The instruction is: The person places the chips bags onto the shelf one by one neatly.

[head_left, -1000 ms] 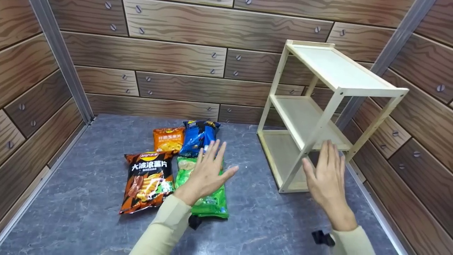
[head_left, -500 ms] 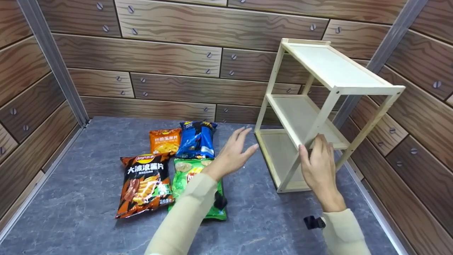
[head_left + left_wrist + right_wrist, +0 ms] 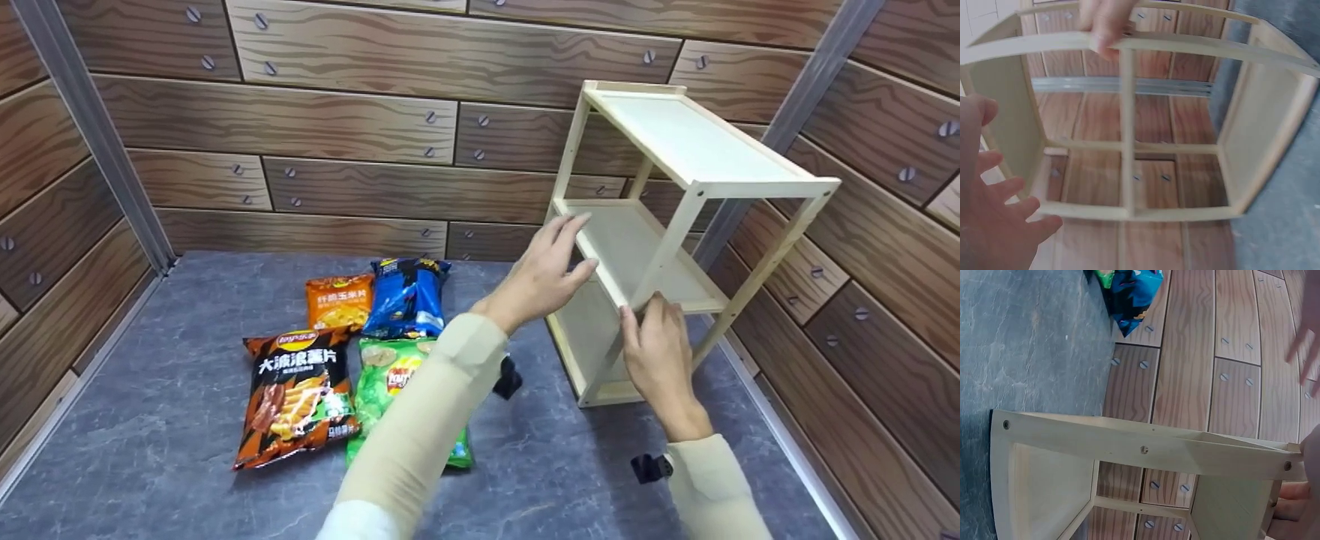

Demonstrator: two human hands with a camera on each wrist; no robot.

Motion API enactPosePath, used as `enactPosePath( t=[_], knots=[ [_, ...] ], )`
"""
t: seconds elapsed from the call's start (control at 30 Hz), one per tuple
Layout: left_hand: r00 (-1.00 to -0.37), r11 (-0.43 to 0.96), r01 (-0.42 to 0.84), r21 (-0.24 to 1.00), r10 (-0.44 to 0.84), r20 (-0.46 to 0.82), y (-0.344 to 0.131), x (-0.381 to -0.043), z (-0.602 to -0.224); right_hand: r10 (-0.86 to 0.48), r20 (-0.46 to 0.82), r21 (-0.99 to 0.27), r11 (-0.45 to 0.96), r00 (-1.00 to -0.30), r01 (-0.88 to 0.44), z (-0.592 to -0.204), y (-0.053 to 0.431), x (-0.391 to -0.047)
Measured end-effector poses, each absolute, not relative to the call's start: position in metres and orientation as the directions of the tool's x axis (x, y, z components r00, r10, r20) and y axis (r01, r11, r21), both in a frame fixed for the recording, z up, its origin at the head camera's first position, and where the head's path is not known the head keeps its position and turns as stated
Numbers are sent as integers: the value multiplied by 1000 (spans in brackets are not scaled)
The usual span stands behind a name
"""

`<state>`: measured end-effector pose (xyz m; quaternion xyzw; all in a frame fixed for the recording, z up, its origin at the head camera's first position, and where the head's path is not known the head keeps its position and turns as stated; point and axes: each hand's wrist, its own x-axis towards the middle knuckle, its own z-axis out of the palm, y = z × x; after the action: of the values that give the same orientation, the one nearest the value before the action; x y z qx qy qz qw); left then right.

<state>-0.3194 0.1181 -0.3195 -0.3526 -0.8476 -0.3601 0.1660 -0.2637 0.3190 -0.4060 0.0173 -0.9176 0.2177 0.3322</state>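
Observation:
A pale wooden three-tier shelf [image 3: 720,142] stands upright at the right of the head view. My right hand [image 3: 660,364] grips its near post at middle-tier height, thumb on the left side and fingertips behind. In the right wrist view, that hand's fingers [image 3: 1292,509] curl behind the frame at the right edge. My left hand [image 3: 536,281] is at the middle tier's left side, overlapping its edge in the head view. Its fingers [image 3: 1013,205] are spread and relaxed, holding nothing, in the left wrist view.
On the grey marbled surface [image 3: 150,427] lie a black-and-orange chip bag [image 3: 296,397], a green chip bag [image 3: 375,397], a blue bag [image 3: 409,300] and a small orange bag [image 3: 339,300]. My left forearm passes over the green bag. Wood-plank-patterned walls [image 3: 337,120] enclose the area.
My left hand has moved right, from above the green bag to the shelf's left side. My right hand has come onto the near post and taken hold of it.

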Motion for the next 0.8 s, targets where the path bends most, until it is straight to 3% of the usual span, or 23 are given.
enactPosePath(
  t=[0.2, 0.3, 0.57, 0.8],
  knots=[
    [-561, 503, 812, 295, 536, 631, 146, -309, -276, 74, 698, -291, 938, -713, -188, -409, 319, -267],
    [-523, 523, 826, 210, 573, 631, 160, -305, -257, 75, 711, -279, 943, -699, -183, -410, 319, -269],
    [-604, 651, 752, 105, 616, 505, 176, -303, -237, 77, 689, -305, 933, -721, -192, -409, 320, -267],
    [-597, 692, 721, 48, 584, 550, 180, -299, -242, 69, 683, -292, 938, -727, -186, -406, 323, -263]
  ],
)
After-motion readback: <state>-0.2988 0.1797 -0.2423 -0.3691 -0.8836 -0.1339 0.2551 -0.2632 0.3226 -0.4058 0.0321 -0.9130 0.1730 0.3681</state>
